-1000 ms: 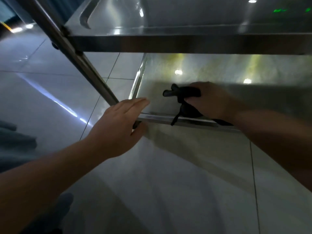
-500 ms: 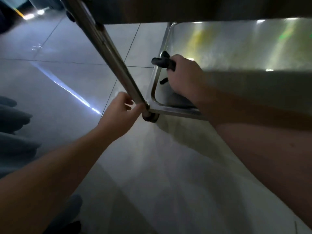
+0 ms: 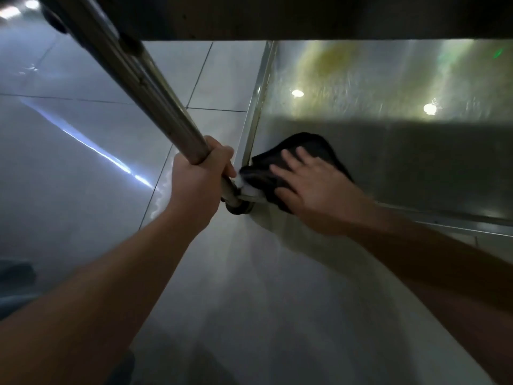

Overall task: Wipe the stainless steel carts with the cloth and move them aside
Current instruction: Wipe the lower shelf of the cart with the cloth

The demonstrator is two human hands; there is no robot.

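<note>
A stainless steel cart fills the upper right; its bottom shelf point(image 3: 388, 151) reflects ceiling lights, and a darker upper shelf point(image 3: 333, 18) overhangs it. My left hand point(image 3: 200, 179) grips the cart's round corner post point(image 3: 144, 79) just above the shelf's near left corner. A black cloth point(image 3: 305, 145) lies spread on that corner of the bottom shelf. My right hand point(image 3: 308, 187) presses flat on the cloth with fingers straight and spread. A caster point(image 3: 238, 208) shows under the corner.
Glossy pale floor tiles point(image 3: 83, 151) stretch to the left and in front of the cart, with a bright streak of reflected light. A dark shape point(image 3: 16, 270) sits at the left edge.
My left hand has closed round the corner post after reaching for it. My right hand went from bunching the cloth to pressing it flat, drawn back to the shelf's near left corner.
</note>
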